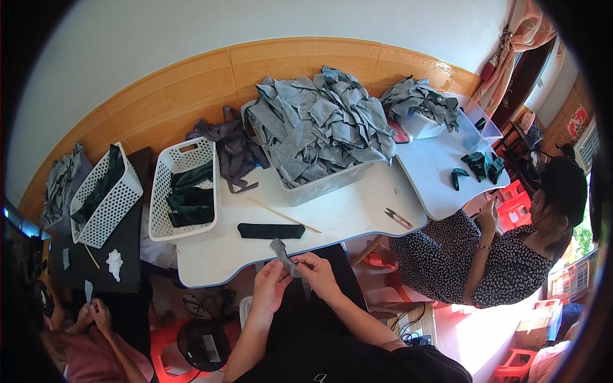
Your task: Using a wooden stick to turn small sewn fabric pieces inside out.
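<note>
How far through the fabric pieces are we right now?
Done: dark pieces stacked in the white basket, one black strip on the table. In hand: both hands, left and right, work one grey piece. Left: a heaped bin of grey scraps, so most remains.

Wall: plain white above, with a band of light wooden panels [300,60] below it, behind the tables.
Tables: a white table [345,214] with a blue edge in the middle; a second white table [434,172] touches it on the right; a dark table [128,249] stands on the left.
Floor: reddish, with a bright patch of sun [479,332] at the lower right.
Stools: red plastic stools [517,367] on the floor, right and lower left.
Doorway: a dark doorway [523,76] at the upper right, a pink curtain [511,45] beside it.
Light: strong daylight from the right side.
</note>
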Demonstrator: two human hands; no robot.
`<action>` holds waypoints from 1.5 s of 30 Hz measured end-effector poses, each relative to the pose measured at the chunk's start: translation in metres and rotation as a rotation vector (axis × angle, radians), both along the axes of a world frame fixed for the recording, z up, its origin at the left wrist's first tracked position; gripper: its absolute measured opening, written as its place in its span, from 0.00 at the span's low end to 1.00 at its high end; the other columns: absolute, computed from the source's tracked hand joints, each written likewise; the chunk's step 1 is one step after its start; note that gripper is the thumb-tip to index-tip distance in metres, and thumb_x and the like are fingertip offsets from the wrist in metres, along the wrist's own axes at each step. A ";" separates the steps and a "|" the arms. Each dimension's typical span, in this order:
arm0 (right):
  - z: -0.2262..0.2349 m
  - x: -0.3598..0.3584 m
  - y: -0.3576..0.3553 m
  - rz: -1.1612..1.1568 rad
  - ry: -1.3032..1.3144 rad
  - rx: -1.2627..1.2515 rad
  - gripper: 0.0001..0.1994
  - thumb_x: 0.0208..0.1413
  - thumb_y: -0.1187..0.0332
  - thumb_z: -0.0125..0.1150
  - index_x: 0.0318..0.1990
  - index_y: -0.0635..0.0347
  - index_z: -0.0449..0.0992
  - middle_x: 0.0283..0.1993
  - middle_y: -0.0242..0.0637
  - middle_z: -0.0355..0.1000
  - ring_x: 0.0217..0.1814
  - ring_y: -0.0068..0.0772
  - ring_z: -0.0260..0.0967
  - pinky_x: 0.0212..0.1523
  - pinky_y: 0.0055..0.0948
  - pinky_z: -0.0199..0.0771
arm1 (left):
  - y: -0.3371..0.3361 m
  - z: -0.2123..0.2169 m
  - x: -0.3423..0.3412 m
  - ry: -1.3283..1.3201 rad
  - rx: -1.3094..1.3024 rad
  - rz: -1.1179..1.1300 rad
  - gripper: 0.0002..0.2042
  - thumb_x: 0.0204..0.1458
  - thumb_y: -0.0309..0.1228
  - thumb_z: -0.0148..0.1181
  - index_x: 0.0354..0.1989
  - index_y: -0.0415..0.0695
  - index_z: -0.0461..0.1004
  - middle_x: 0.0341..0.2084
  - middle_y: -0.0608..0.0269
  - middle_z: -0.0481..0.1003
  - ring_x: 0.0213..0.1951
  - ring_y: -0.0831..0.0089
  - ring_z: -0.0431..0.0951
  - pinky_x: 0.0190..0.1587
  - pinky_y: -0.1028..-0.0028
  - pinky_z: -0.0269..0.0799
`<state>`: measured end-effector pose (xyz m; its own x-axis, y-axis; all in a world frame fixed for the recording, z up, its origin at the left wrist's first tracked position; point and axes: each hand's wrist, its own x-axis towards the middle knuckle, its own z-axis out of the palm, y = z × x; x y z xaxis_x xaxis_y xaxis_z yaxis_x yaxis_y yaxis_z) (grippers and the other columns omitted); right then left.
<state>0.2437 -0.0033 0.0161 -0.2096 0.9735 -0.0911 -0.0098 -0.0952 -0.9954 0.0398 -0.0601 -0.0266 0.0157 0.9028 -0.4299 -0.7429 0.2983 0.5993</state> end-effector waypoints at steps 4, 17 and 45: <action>-0.008 -0.001 -0.004 0.084 -0.060 -0.115 0.12 0.83 0.75 0.78 0.66 0.64 0.98 0.63 0.28 0.92 0.61 0.18 0.86 0.60 0.28 0.87 | 0.004 -0.003 -0.004 -0.028 0.034 -0.005 0.08 0.87 0.30 0.79 0.66 0.43 0.92 0.59 0.60 0.96 0.60 0.68 0.97 0.67 0.61 0.94; 0.004 -0.012 -0.004 0.032 -0.011 0.177 0.14 0.82 0.80 0.71 0.68 0.65 0.92 0.61 0.34 0.87 0.64 0.28 0.86 0.66 0.31 0.87 | -0.004 0.029 0.011 -0.120 -0.043 -0.151 0.12 0.88 0.36 0.80 0.71 0.50 0.92 0.61 0.64 0.95 0.59 0.68 0.97 0.66 0.59 0.94; -0.030 -0.036 -0.014 -0.158 -0.340 0.274 0.15 0.77 0.74 0.79 0.67 0.59 0.96 0.65 0.43 0.82 0.69 0.45 0.84 0.72 0.40 0.84 | -0.001 -0.015 0.057 0.852 0.169 0.319 0.12 0.95 0.37 0.68 0.61 0.39 0.79 0.46 0.61 0.84 0.49 0.74 0.83 0.53 0.67 0.82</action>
<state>0.2074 -0.0177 -0.0140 -0.0594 0.9889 0.1358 0.3282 0.1479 -0.9330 0.0965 -0.0609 -0.0419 -0.5055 0.8617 -0.0440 -0.0633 0.0139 0.9979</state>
